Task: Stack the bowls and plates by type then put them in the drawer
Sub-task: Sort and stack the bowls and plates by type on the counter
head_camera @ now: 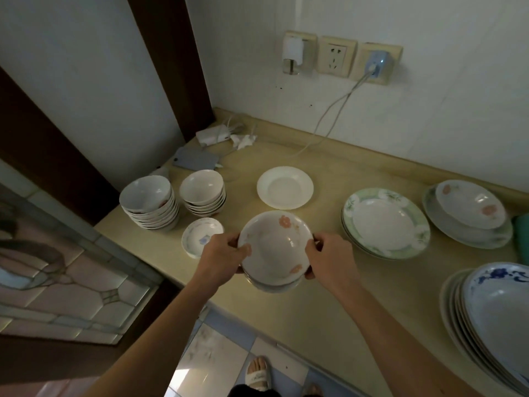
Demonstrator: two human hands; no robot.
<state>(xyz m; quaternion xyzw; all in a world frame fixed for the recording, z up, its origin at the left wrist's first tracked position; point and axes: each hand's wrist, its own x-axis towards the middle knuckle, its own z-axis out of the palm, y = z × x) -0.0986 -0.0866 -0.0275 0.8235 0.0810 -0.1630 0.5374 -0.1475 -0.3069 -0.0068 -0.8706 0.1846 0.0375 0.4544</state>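
Left hand, right hand grip floral bowl stack, seemingly lifted

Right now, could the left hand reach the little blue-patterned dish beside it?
Probably not yet: the left hand grips the pink-flowered bowl stack together with the right hand. The small dish lies close, with nothing between.

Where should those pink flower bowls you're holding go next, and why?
Probably over to the right, onto the matching pink-flowered bowl sitting on a plate. Left hand and right hand grip a small stack of flower bowls above the counter, and that same-patterned bowl sits apart, not yet stacked.
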